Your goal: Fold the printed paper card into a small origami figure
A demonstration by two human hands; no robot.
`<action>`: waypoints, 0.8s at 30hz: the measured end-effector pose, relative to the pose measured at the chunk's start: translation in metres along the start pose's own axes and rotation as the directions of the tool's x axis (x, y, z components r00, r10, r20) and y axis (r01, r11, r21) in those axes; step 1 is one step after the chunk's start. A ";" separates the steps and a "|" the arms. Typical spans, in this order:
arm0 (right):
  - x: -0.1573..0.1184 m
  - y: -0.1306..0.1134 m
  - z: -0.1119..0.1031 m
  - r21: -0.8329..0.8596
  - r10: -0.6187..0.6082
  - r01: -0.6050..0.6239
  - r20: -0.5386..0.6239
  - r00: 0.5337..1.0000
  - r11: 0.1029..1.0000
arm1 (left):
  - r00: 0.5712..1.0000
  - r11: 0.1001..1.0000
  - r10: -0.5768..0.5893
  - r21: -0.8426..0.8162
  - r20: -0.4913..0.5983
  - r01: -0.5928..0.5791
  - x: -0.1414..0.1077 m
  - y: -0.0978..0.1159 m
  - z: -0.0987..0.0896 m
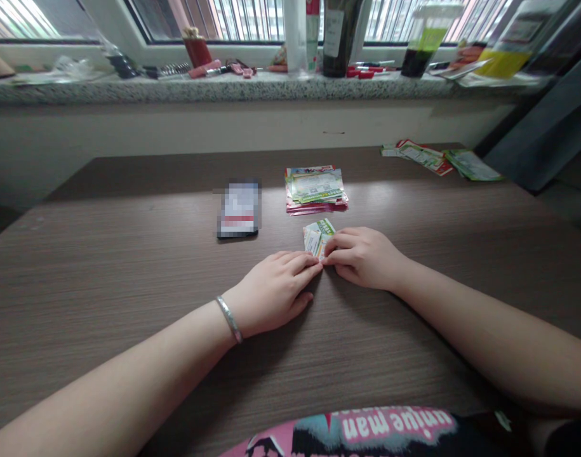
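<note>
- Clear container (505, 62) on windowsill (252, 91), yellow inside;
- Folded green-and-white printed paper (313, 240) on table (128, 266);
- Left hand (277, 289) outstretched, fingertips at paper's near corner; right hand (362, 257) curled over its right side, grip unclear.

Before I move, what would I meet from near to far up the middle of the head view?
Printed garment at the bottom edge → left hand → small printed paper → stack of printed papers → speckled windowsill.
</note>
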State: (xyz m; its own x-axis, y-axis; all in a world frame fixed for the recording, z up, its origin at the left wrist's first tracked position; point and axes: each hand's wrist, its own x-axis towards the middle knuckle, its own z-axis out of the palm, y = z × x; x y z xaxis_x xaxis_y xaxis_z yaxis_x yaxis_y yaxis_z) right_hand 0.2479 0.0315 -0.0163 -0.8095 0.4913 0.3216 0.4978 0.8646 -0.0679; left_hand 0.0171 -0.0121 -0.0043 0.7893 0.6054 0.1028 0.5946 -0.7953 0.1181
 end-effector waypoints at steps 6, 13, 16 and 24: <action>-0.002 0.002 -0.002 -0.026 0.115 -0.114 0.021 0.993 0.993 | 1.000 1.000 -0.001 -0.007 0.021 0.001 0.000 0.000 0.000; -0.004 0.007 -0.006 -0.130 0.239 -0.232 0.039 0.970 0.964 | 1.000 1.000 0.006 0.012 0.031 -0.006 -0.001 0.001 -0.001; -0.004 0.010 -0.007 -0.185 0.260 -0.246 0.056 0.964 0.951 | 0.999 1.000 0.006 0.024 0.035 -0.007 -0.002 0.001 0.000; -0.003 0.009 -0.009 -0.237 0.312 -0.288 0.068 0.948 0.928 | 0.999 1.000 -0.003 0.023 0.047 0.002 -0.003 0.004 -0.004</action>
State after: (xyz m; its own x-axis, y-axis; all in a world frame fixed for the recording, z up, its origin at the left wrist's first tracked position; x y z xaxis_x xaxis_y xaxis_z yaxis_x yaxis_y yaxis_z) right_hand 0.2577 0.0366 -0.0090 -0.6329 0.7425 0.2194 0.7692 0.6354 0.0683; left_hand 0.0163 -0.0168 -0.0002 0.7940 0.6053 0.0561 0.5992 -0.7949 0.0954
